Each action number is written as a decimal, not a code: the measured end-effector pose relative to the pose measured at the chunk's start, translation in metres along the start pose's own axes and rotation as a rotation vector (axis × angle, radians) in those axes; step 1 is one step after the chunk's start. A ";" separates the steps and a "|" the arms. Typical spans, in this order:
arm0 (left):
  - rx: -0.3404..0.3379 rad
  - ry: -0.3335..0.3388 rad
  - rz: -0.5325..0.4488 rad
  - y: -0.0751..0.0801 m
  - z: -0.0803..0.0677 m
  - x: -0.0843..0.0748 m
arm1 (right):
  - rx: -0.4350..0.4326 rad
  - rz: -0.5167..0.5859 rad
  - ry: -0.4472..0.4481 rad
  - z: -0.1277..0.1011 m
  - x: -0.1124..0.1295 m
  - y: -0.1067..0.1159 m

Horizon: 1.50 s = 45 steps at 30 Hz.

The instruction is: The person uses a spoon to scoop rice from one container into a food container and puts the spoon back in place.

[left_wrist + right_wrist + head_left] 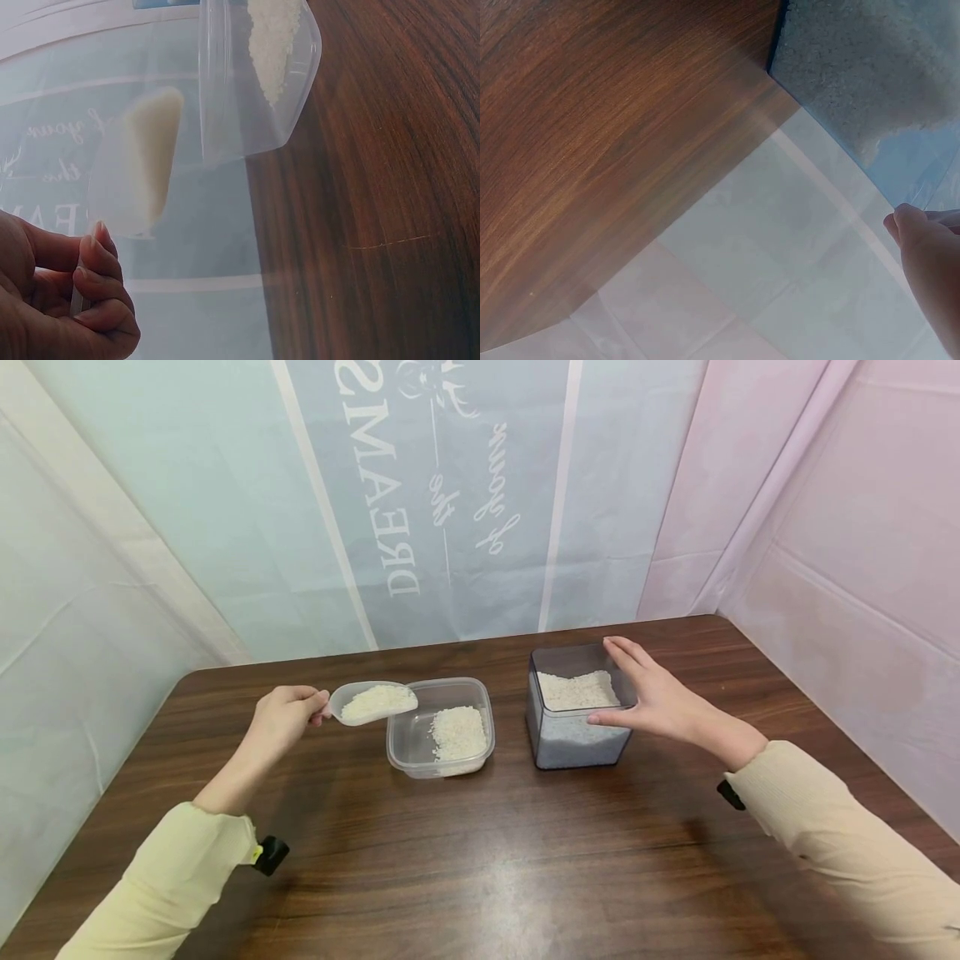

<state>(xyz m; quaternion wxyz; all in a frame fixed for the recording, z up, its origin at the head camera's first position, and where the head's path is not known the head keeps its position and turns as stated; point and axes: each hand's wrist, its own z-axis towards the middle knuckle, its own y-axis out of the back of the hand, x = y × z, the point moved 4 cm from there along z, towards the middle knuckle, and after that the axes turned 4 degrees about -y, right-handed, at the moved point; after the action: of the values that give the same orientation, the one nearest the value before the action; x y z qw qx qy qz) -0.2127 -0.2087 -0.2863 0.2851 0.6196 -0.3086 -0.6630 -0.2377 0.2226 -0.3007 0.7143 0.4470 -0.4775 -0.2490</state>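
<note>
Big dark wood-grain counter [480, 860] with pale sheeting hung behind it and printed lettering showing through backwards. Sitting on it toward the back is a tall, square, clear canister [577, 739], partly filled with rice. Just left of that, close but not touching, is a shallow clear plastic tub [408, 743] with a small pile of rice [459, 733] on its right side.

Right hand [660, 702] is on the canister: fingers straight across the right rim, thumb against the front wall, so a wide relaxed grip rather than a clamp.

Left hand [285, 718] has a tight grip on the handle of a small clear scoop [373, 702], fingers curled around it. The scoop is heaped with rice, held roughly level, hanging over the tub's back-left corner.
</note>
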 end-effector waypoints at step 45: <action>-0.027 -0.084 0.184 0.001 0.004 -0.009 | -0.011 0.000 0.014 0.001 -0.001 0.000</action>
<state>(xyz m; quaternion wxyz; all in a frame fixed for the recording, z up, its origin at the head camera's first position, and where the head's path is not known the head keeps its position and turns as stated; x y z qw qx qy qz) -0.2160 -0.2022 -0.2798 0.3400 0.5562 -0.3669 -0.6637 -0.2389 0.2228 -0.3011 0.7198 0.4449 -0.4712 -0.2487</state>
